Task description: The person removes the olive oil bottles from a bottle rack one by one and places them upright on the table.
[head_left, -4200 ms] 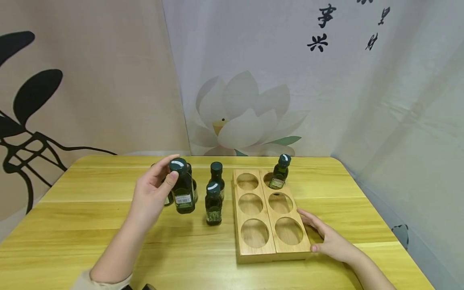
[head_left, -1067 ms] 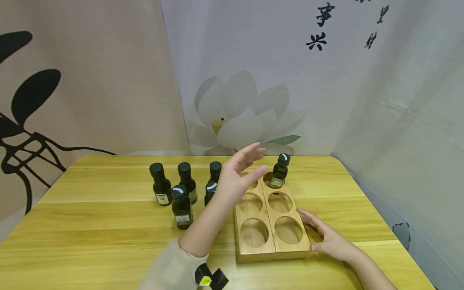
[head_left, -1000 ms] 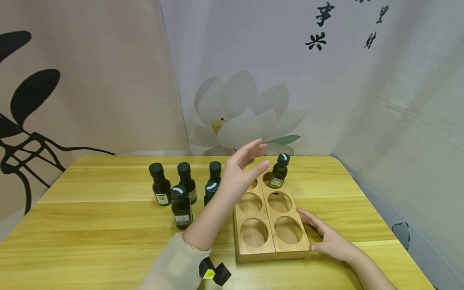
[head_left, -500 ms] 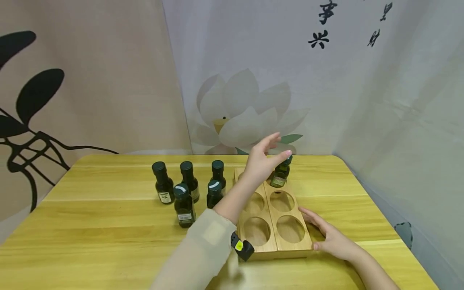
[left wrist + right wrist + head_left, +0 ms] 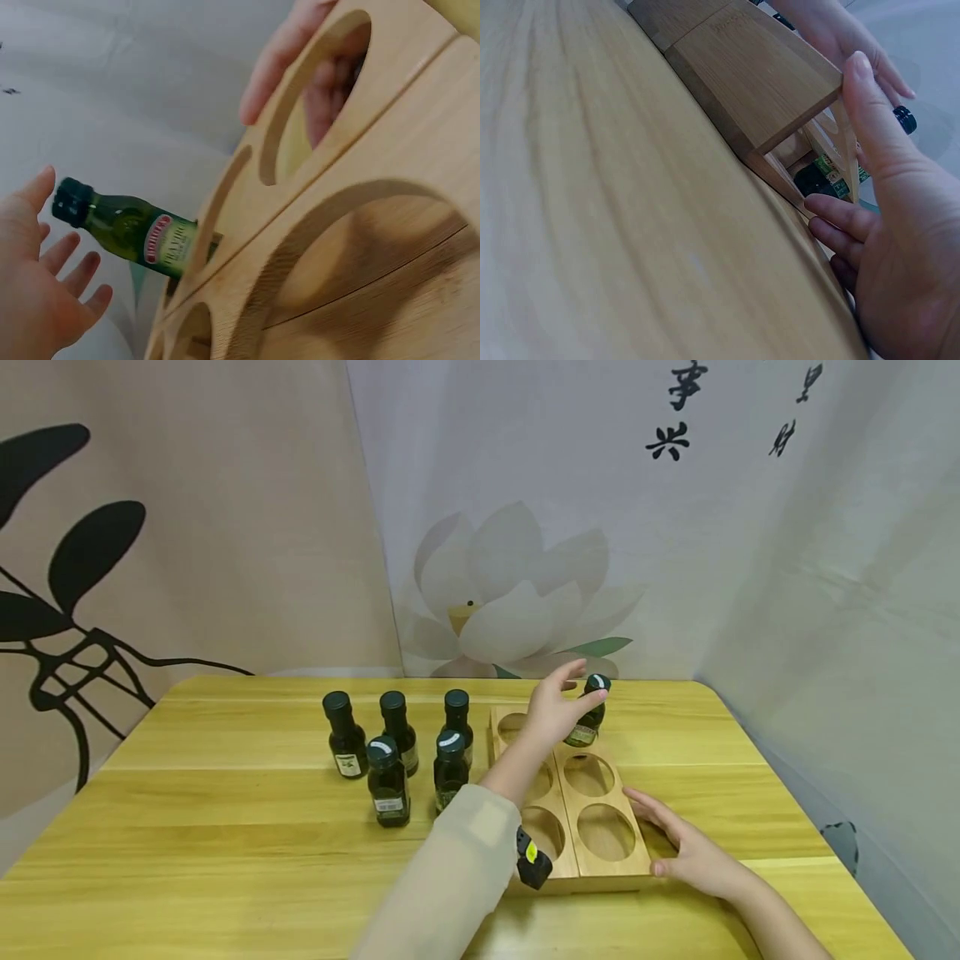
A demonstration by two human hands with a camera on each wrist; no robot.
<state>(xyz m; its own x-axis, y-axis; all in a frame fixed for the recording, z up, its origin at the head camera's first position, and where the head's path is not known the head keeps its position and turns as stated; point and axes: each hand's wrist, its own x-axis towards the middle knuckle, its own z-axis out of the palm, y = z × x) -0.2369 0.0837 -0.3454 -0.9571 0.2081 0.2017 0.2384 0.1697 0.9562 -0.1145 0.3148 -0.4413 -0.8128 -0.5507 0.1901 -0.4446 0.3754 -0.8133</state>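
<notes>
My left hand point(image 5: 553, 710) hovers over the far end of the wooden rack point(image 5: 581, 881), thumb and fingers spread beside a small dark-green bottle point(image 5: 582, 735). That bottle leans in the rack's far right hole; its label shows in the left wrist view, where a gap separates the left hand point(image 5: 37, 277) from its cap. On the rack's right side, my right hand point(image 5: 693, 856) holds the near part, thumb at the front corner. The right wrist view shows the right hand's thumb point(image 5: 870, 105) on the upper edge and fingers low at the open side.
Several dark bottles stand upright left of the rack: three at the back, including one bottle point(image 5: 347, 739), and two in front, including a labelled bottle point(image 5: 388, 785). The wooden table point(image 5: 187, 827) ends at a printed curtain point(image 5: 517, 527).
My left hand set the bottle it held down at the front left and let go. It then moved right and lowered beside the bottle in the rack. The right hand stayed put.
</notes>
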